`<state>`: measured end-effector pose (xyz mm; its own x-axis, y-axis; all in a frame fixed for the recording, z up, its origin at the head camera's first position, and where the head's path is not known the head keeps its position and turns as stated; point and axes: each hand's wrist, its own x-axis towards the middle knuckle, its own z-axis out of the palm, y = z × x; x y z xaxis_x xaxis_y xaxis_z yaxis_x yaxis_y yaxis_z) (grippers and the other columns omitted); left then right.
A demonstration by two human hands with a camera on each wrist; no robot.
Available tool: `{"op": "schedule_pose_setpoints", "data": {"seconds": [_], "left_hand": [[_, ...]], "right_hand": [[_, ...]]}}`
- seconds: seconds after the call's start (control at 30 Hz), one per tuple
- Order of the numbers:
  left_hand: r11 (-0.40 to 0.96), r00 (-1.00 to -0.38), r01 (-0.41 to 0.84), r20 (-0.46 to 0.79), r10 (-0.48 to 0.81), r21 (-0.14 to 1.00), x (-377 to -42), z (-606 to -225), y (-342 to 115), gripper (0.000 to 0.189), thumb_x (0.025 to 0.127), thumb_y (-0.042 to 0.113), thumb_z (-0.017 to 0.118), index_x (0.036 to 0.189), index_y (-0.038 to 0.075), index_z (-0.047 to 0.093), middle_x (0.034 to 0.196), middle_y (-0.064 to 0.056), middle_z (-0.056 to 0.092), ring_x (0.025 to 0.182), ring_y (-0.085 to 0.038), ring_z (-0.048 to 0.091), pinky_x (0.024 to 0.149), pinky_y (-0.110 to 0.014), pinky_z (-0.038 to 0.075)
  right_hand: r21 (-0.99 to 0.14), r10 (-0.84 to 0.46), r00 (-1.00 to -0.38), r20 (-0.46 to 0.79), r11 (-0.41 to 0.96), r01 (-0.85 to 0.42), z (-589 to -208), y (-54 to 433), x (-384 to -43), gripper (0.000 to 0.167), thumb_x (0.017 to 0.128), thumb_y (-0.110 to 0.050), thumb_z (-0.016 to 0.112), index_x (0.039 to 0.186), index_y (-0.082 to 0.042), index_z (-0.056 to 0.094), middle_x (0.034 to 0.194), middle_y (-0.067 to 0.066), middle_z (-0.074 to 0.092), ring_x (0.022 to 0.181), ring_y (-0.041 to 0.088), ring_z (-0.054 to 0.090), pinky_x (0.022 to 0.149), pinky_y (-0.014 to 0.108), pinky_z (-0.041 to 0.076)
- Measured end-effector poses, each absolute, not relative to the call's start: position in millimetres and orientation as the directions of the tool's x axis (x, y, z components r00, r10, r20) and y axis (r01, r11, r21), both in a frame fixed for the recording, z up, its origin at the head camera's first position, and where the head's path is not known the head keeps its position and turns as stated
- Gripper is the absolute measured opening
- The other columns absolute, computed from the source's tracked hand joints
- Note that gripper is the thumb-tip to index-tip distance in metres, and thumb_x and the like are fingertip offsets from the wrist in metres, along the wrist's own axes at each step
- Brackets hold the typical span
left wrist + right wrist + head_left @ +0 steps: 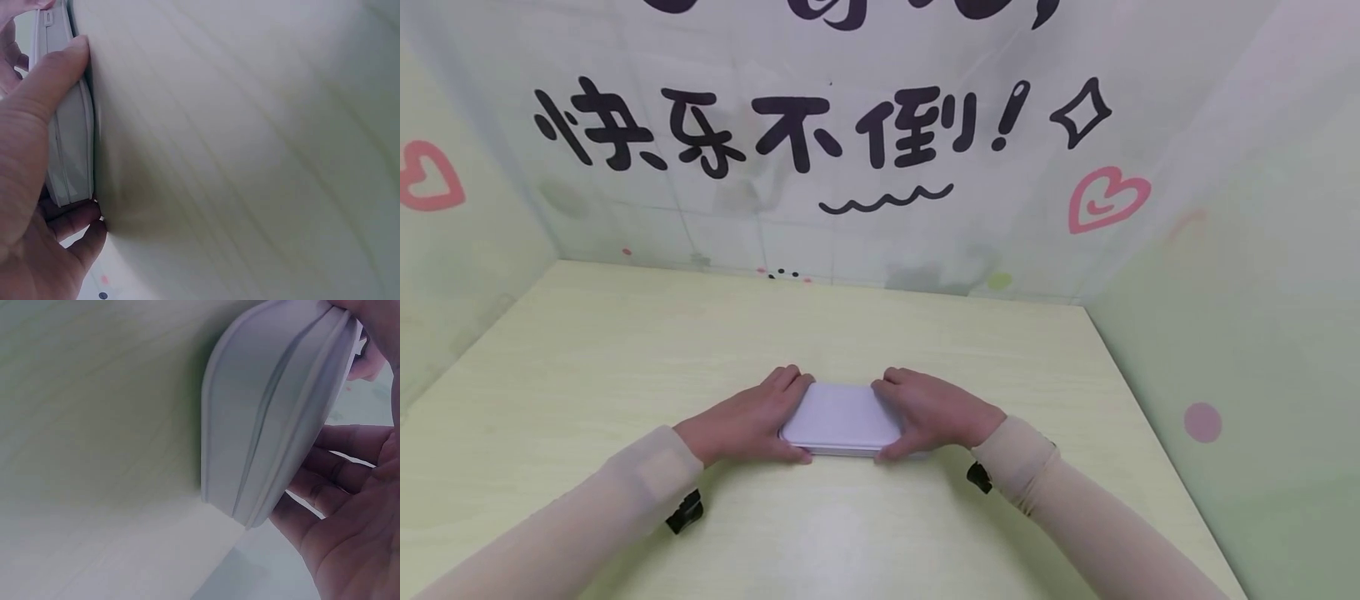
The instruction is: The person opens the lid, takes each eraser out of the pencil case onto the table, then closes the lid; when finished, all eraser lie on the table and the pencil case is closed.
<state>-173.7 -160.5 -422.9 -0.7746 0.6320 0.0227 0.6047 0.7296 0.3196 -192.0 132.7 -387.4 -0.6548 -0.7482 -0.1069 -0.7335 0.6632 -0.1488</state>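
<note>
A flat, pale white case (844, 414) with rounded corners lies on the table in the middle of the head view. My left hand (754, 423) grips its left end, thumb along the near side and fingers at the far side. At the opposite end, my right hand (934, 412) holds it the same way. The left wrist view shows the case's side (70, 140) with a thin seam and a small tab near the top, the thumb pressed across it. From the right wrist, the case (240, 425) shows piped edges and a lengthwise seam, its lower edge close over the table.
The pale wood-grain table (647, 342) is bounded by a printed back wall (865, 242) and side walls on the left and right (1240, 333). A black strap piece (685, 511) hangs under the left sleeve, another (979, 477) under the right.
</note>
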Motion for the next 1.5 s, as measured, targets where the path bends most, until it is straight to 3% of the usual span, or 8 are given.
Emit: {"op": "schedule_pose_setpoints", "data": {"seconds": [0.3,0.53,0.73,1.0,1.27,1.5], "left_hand": [[0.731,-0.779,0.598,0.026,0.626,0.328,-172,-422,-161,0.092,0.078,0.051,0.088,0.143,0.001,0.047,0.124,-0.004,0.049,0.11,-0.015,0.046,0.085,-0.029,0.052],[0.717,-0.773,0.595,0.014,0.634,0.363,-174,-420,-162,0.093,0.078,0.048,0.089,0.146,0.002,0.045,0.128,-0.005,0.049,0.113,-0.015,0.046,0.092,-0.034,0.052],[0.725,-0.783,0.574,-0.002,0.621,0.381,-175,-421,-162,0.095,0.077,0.048,0.09,0.147,0.003,0.044,0.129,-0.004,0.05,0.114,-0.016,0.048,0.093,-0.034,0.052],[0.725,-0.782,0.57,-0.015,0.623,0.386,-175,-419,-164,0.098,0.076,0.054,0.089,0.147,0.003,0.045,0.128,-0.005,0.051,0.114,-0.018,0.049,0.094,-0.037,0.052],[0.706,-0.775,0.539,-0.058,0.63,0.459,-179,-422,-171,0.102,0.079,0.061,0.085,0.153,0.006,0.041,0.136,-0.005,0.049,0.123,-0.018,0.046,0.104,-0.043,0.05],[0.669,-0.773,0.51,-0.053,0.632,0.54,-180,-424,-180,0.099,0.083,0.05,0.085,0.156,0.003,0.038,0.141,-0.007,0.051,0.128,-0.023,0.047,0.113,-0.05,0.045]], "right_hand": [[-0.182,-0.755,-0.645,-0.118,0.655,-0.733,-385,132,-191,0.082,0.078,-0.054,0.086,0.136,-0.003,0.06,0.113,0.004,0.059,0.094,0.013,0.055,0.086,0.027,0.053],[-0.322,-0.715,-0.676,-0.178,0.692,-0.646,-381,136,-192,0.078,0.084,-0.051,0.08,0.143,-0.004,0.059,0.116,0.003,0.063,0.095,0.012,0.059,0.088,0.028,0.054],[-0.358,-0.705,-0.682,-0.193,0.698,-0.62,-382,137,-194,0.083,0.084,-0.052,0.081,0.147,-0.004,0.057,0.122,0.004,0.063,0.1,0.013,0.06,0.092,0.03,0.054],[-0.352,-0.703,-0.69,-0.17,0.698,-0.624,-384,137,-192,0.084,0.083,-0.052,0.082,0.148,-0.004,0.056,0.123,0.004,0.063,0.101,0.013,0.06,0.093,0.031,0.055],[-0.333,-0.703,-0.692,-0.166,0.7,-0.632,-386,138,-189,0.084,0.085,-0.053,0.08,0.149,-0.006,0.055,0.125,0.003,0.061,0.102,0.012,0.059,0.093,0.03,0.054],[-0.381,-0.703,-0.688,-0.179,0.694,-0.611,-382,142,-193,0.084,0.086,-0.055,0.078,0.149,-0.006,0.055,0.131,0.004,0.064,0.107,0.013,0.061,0.097,0.033,0.054]]}}
